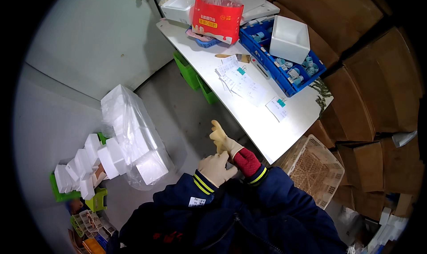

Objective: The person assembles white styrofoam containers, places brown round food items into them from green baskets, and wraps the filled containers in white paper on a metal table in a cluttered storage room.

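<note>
My left hand [217, 169], in a cream rubber glove, is at the lower middle, with its fingertips at the cuff of another cream rubber glove [223, 139]. That glove covers the front part of my right hand [247, 162], and its fingers point up and to the left. Behind its cuff a red knitted glove with small dots shows up to my dark blue sleeve. How the right fingers lie inside is hidden. Both hands are just off the near corner of a white table [247, 117].
On the table are clipped papers [245, 85], a brush [242, 57], a blue crate [290, 84] with small labelled rolls, a white foam box [289, 42] and a red bag [217, 18]. A plastic basket [313, 167] stands right, cardboard boxes [370, 87] beyond; wrapped foam boxes [133, 127] stand left.
</note>
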`<state>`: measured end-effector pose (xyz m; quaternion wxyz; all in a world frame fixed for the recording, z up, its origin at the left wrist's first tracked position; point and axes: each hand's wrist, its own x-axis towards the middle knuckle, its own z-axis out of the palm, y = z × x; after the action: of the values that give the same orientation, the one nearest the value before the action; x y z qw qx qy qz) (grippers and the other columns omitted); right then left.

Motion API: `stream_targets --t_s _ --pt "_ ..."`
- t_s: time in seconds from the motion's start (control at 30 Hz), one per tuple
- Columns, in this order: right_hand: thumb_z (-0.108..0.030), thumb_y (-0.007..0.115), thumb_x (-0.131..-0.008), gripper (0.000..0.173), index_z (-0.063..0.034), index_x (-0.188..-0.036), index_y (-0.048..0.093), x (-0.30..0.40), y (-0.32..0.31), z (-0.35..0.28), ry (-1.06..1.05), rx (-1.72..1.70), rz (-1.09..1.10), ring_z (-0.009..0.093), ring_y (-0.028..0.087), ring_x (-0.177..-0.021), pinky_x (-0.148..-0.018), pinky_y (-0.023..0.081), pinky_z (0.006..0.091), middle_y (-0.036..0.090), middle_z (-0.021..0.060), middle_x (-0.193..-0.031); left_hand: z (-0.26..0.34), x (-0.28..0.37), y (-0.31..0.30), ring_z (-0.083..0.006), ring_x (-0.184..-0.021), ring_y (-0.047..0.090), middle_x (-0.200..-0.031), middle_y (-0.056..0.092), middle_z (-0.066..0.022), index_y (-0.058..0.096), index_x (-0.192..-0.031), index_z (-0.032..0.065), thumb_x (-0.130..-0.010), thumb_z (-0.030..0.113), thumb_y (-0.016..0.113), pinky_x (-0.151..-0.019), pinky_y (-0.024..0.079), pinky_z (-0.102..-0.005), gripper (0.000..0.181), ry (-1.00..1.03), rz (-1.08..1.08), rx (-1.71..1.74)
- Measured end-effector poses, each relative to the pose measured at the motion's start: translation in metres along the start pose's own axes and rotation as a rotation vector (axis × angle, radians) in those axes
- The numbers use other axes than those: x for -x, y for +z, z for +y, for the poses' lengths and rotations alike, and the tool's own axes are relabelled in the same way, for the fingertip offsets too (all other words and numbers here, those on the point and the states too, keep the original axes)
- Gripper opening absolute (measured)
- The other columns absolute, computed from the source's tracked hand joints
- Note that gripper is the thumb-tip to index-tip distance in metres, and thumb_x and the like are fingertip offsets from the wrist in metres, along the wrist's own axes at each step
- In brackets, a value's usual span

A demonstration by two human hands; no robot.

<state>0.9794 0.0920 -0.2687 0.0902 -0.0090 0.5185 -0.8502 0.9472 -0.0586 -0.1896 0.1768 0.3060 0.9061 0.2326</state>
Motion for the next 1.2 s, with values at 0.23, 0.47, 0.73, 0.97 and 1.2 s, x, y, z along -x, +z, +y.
stream_targets --t_s 0.23,0.47,0.73,0.97,1.2 --pt "-0.020 0.064 -0.089 0.061 -0.0046 -0.145 0.045 -0.026 -0.019 0.052 0.153 0.140 -0.095 0.018 0.059 -0.114 -0.094 0.049 0.0336 0.059 0.0110 -0.129 0.010 -0.013 0.003 -0.0377 -0.062 0.064 -0.063 0.063 -0.0143 0.063 -0.077 0.0069 -0.086 0.025 0.062 -0.060 0.052 -0.0484 0.020 0.077 0.110 0.057" --pt "-0.016 0.070 -0.067 0.022 0.0007 -0.082 0.069 0.021 -0.057 0.005 0.336 0.613 -0.118 0.030 0.055 -0.061 -0.059 0.049 0.0330 0.064 0.0129 -0.072 0.058 -0.006 0.018 -0.0316 -0.056 0.063 -0.059 0.061 -0.0106 0.057 -0.068 0.0106 -0.086 0.023 0.063 -0.053 0.050 -0.0431 0.022 0.405 0.101 -0.009" --pt "-0.016 0.067 -0.077 0.055 -0.0019 -0.128 0.053 0.078 -0.096 -0.085 -0.254 0.589 -0.074 0.038 0.065 -0.103 -0.082 0.055 0.0397 0.058 0.0185 -0.132 0.136 -0.019 0.069 -0.0240 -0.047 0.058 -0.055 0.057 -0.0049 0.058 -0.070 0.0129 -0.086 0.024 0.067 -0.046 0.046 -0.0362 0.021 0.752 0.158 -0.035" --pt "-0.008 0.056 -0.086 0.060 -0.0061 -0.145 0.042 0.157 -0.120 -0.116 -0.031 0.780 0.409 0.030 0.054 -0.126 -0.096 0.051 0.0370 0.052 0.0142 -0.143 0.186 -0.031 0.101 -0.0278 -0.046 0.059 -0.055 0.059 -0.0080 0.060 -0.072 0.0118 -0.088 0.027 0.065 -0.045 0.048 -0.0403 0.023 0.869 -0.046 -0.048" --pt "0.003 0.054 -0.080 0.050 0.0013 -0.130 0.054 0.228 -0.130 -0.066 -0.205 1.090 0.568 0.035 0.067 -0.096 -0.079 0.055 0.0365 0.059 0.0227 -0.130 0.197 -0.020 0.123 -0.0283 -0.049 0.062 -0.056 0.060 -0.0070 0.059 -0.074 0.0135 -0.090 0.029 0.062 -0.046 0.047 -0.0428 0.022 1.080 -0.332 0.028"
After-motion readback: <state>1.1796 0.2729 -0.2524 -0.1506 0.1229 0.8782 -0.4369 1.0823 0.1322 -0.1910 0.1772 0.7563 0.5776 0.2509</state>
